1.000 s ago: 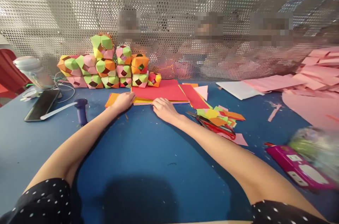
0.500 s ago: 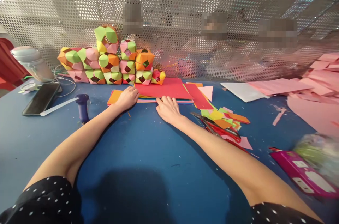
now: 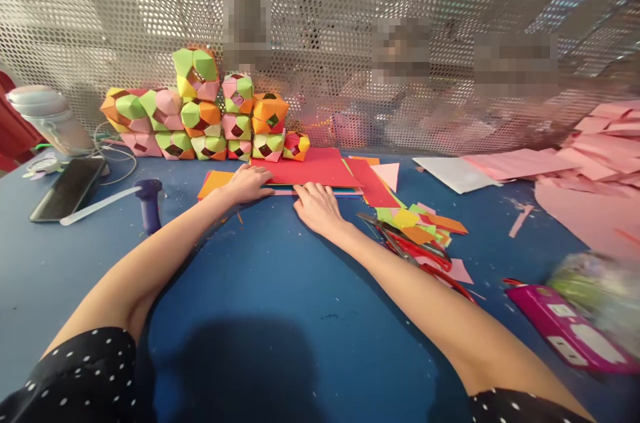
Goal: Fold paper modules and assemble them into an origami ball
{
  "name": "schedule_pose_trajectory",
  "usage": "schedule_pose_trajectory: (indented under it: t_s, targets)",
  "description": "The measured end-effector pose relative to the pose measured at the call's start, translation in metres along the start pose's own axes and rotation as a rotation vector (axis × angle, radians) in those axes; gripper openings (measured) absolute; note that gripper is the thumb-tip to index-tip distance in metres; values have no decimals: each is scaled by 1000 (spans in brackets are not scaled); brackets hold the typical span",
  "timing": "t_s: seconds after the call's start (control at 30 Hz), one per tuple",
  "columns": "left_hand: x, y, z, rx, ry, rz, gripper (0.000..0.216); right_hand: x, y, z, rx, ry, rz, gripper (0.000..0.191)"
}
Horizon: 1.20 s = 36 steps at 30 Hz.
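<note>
A stack of coloured paper sheets (image 3: 310, 168), red on top, lies on the blue table (image 3: 280, 290). My left hand (image 3: 249, 184) rests on the stack's near left corner, fingers stretched flat toward the right. At the stack's near edge my right hand (image 3: 316, 206) has its fingers curled against the sheets' edges. Neither hand lifts anything that I can see. Red-handled scissors (image 3: 415, 250) lie just right of my right forearm, beside folded paper pieces (image 3: 420, 222).
Several folded paper cubes (image 3: 210, 118) are piled against the perforated metal screen (image 3: 320, 23). At the left lie a phone (image 3: 67, 186), a purple-handled tool (image 3: 148, 202) and a jar (image 3: 47, 118). Pink paper (image 3: 590, 170) and a magenta case (image 3: 570, 330) sit at the right.
My left hand slid right along the stack's near edge and flattened onto it. My right hand stayed at the stack's edge.
</note>
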State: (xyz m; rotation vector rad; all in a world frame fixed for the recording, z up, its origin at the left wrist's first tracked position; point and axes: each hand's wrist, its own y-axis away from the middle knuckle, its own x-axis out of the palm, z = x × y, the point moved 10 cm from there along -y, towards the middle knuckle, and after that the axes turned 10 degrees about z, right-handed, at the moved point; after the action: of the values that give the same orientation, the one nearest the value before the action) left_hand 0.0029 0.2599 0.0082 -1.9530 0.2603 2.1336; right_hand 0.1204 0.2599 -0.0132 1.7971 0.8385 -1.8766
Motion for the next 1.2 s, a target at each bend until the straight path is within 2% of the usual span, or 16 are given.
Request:
schedule_pose_trajectory:
  t_s: [0.4, 0.53, 0.7, 1.0, 1.2]
  targets:
    - [7, -12, -5, 37, -5, -20, 21, -7, -1, -1, -28, -28, -34, 42]
    - [7, -14, 3, -36, 45, -69, 25, -2, -3, 2, -79, -27, 1, 31]
    - [5, -13, 18, -158, 130, -109, 32, -2, -14, 12, -132, -45, -3, 28]
    - [10, -11, 34, -265, 238, -121, 32, -7, -25, 6, -74, -82, -134, 42]
    - [10, -12, 42, -319, 322, -123, 31, -2, -22, 2, -70, -42, -161, 40]
